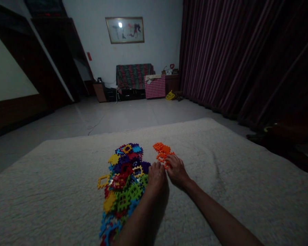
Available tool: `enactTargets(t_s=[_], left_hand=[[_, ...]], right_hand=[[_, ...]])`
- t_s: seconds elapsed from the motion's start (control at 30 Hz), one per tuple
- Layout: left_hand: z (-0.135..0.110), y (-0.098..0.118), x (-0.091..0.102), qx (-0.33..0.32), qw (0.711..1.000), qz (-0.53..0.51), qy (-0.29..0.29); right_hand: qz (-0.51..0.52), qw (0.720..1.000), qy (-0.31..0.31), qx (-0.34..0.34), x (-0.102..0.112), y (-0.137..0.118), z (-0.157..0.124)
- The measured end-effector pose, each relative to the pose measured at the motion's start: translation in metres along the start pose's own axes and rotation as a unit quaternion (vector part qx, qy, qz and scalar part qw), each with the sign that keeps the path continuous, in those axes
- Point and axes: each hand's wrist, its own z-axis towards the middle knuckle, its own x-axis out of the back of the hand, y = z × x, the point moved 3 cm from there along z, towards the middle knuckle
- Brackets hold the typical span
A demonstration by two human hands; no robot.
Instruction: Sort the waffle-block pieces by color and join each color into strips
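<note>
A long, mixed pile of plastic interlocking building pieces [128, 191] with notched edges lies on the bed, in green, red, purple, blue and yellow. To its right is a small group of orange building pieces [162, 148]. My left hand [157, 176] is at the pile's right edge beside a purple piece [145, 166]; its fingers are curled down, and whatever they hold is hidden. Close by, my right hand [177, 171] bends its fingers around an orange piece [166, 165] at the near end of the orange group. The fingertips of both hands are close together.
A pale, quilted cover [220, 205] spreads under everything, its far edge dropping to a tiled floor [133, 118]. Low cabinets under cloths [135, 76] stand against the far wall. Dark curtains [220, 54] hang on the right. A loose yellow frame piece [103, 181] juts out left.
</note>
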Motion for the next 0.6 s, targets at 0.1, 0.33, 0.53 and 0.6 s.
enactTargets(t_s=[0.1,0.33,0.53,0.6], left_hand=[[-0.008,-0.006,-0.006,0.025,0.999,0.006,0.027],[0.015,-0.068,0.041,-0.014,0.979,-0.159,0.123],[0.02,-0.223,0.082,0.198,0.92,-0.26,0.218],[0.023,-0.254,0.074,0.233,0.899,-0.306,0.211]], right_hand=[[0.0,1.0,-0.002,0.009,-0.001,0.002,0.0],[-0.002,1.0,-0.002,0.013,-0.005,0.007,0.0],[0.011,1.0,0.008,0.012,-0.01,0.01,-0.001],[0.018,1.0,0.007,0.014,-0.011,0.01,0.0]])
